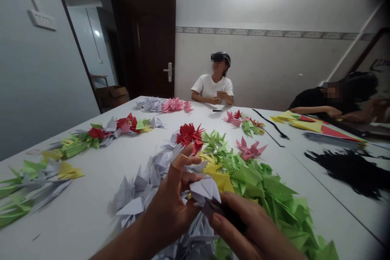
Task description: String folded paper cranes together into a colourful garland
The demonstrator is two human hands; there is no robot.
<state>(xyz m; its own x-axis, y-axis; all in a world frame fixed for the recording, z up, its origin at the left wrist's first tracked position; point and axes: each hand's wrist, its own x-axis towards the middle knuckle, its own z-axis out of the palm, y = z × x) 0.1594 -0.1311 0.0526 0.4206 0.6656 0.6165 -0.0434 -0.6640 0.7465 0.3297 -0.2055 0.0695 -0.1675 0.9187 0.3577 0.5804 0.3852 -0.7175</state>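
Note:
A folded white paper piece (205,190) is held between my two hands near the lower middle of the view. My left hand (176,189) pinches its left side with thumb and fingers. From the right, my right hand (240,221) is closed round a dark object (230,214) that touches the underside of the paper; its exact shape is partly hidden. Beneath and around both hands lie heaps of folded paper: white pieces (134,189) on the left, green pieces (274,199) on the right, yellow ones (221,176) between, and red ones (190,134) beyond.
The white table (91,195) bears more folded paper (122,130) along the left, pink pieces (250,149), black cords (350,170) and flat coloured sheets (326,128) at right. A person in white (215,89) sits opposite; another in black (317,99) leans at far right.

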